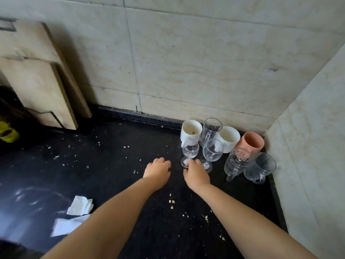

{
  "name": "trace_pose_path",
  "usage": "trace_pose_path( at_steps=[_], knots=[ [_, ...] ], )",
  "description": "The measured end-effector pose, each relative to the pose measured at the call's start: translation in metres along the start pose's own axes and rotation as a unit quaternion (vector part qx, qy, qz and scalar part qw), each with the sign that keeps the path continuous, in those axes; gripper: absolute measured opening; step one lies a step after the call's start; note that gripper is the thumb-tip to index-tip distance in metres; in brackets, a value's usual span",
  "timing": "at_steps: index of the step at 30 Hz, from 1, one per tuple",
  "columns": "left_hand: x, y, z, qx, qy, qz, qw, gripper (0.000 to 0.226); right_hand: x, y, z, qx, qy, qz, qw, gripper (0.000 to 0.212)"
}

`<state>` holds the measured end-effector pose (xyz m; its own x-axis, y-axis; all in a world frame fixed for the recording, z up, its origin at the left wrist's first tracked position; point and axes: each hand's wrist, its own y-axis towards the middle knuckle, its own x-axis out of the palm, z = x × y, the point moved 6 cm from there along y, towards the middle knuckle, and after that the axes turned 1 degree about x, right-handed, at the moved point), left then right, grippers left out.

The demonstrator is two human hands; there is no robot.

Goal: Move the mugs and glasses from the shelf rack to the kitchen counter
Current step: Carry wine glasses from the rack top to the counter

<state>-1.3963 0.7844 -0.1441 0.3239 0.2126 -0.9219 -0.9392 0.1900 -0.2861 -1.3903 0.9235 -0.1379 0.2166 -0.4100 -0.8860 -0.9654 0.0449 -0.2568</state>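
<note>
Mugs and glasses stand clustered in the back right corner of the black counter (115, 165): two white mugs (191, 132) (228, 139), a tall clear glass mug (211, 130), a pink cup (251, 143), two stemmed glasses (190, 151) (212, 151), a patterned glass mug (236, 162) and a clear glass mug (261, 168). My right hand (196, 173) hovers by the foot of the left stemmed glass, fingers loosely curled, holding nothing. To its left my left hand (157, 170) hangs empty over the counter, fingers bent down. The shelf rack is out of view.
Two wooden cutting boards (43, 86) lean on the tiled wall at left. Crumpled white tissues (74, 214) lie near the front left, and crumbs are scattered across the counter. A yellow object (8, 132) sits at the far left edge. A tiled side wall closes the right.
</note>
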Motion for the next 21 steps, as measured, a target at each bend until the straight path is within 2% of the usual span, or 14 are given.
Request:
trace_pose_path(
  at_steps=[2,6,13,21],
  knots=[
    [-0.004,-0.020,-0.017,-0.006,0.046,0.012,0.999,0.036,0.002,-0.007,-0.029,-0.078,-0.085,0.004,0.993,0.031],
    [-0.018,-0.070,-0.069,-0.073,0.052,0.048,0.995,0.037,0.020,-0.030,-0.087,-0.186,-0.202,-0.014,0.962,0.036],
    [-0.036,-0.204,-0.172,-0.211,0.022,0.109,0.971,0.035,0.068,-0.102,-0.186,-0.289,-0.253,-0.039,0.923,0.037],
    [-0.006,-0.430,-0.248,-0.335,0.000,0.146,0.931,0.035,0.143,-0.265,-0.292,-0.415,-0.275,-0.060,0.865,0.037]
  ],
)
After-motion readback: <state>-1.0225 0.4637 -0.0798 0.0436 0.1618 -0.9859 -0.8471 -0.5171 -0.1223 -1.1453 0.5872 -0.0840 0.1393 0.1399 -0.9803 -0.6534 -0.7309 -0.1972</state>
